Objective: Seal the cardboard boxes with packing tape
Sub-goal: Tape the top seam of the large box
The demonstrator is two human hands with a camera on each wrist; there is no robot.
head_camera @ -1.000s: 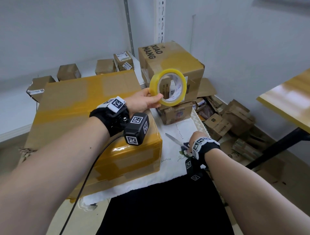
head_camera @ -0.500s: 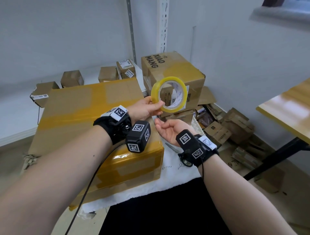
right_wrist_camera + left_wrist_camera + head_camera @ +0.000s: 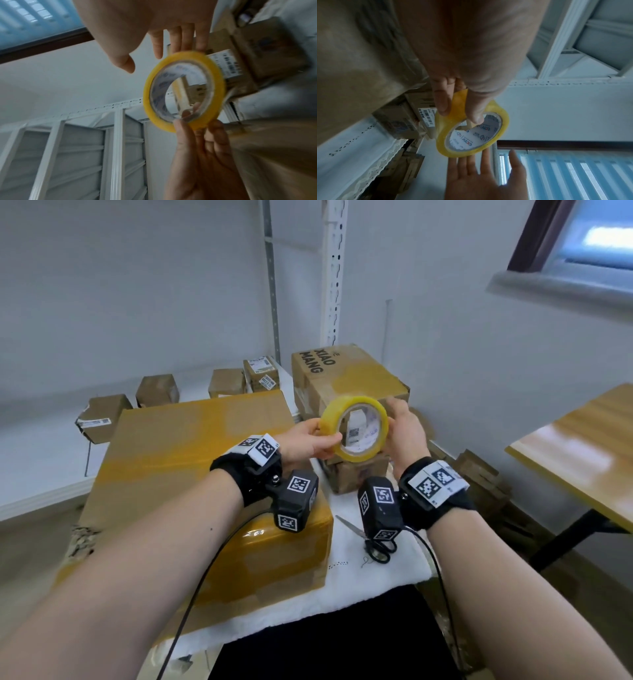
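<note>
Both hands meet at the tape roll [image 3: 355, 429] held upright above the large box [image 3: 191, 474]: left hand [image 3: 310, 440] pinches its near rim, right hand [image 3: 406, 429] lies straight-fingered, seemingly touching the far rim.

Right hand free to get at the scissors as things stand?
Probably yes. The right hand is open, fingers only touching the far side of the tape roll, which the left hand pinches. The scissors lie uncovered on the white cloth, below the right wrist.
</note>
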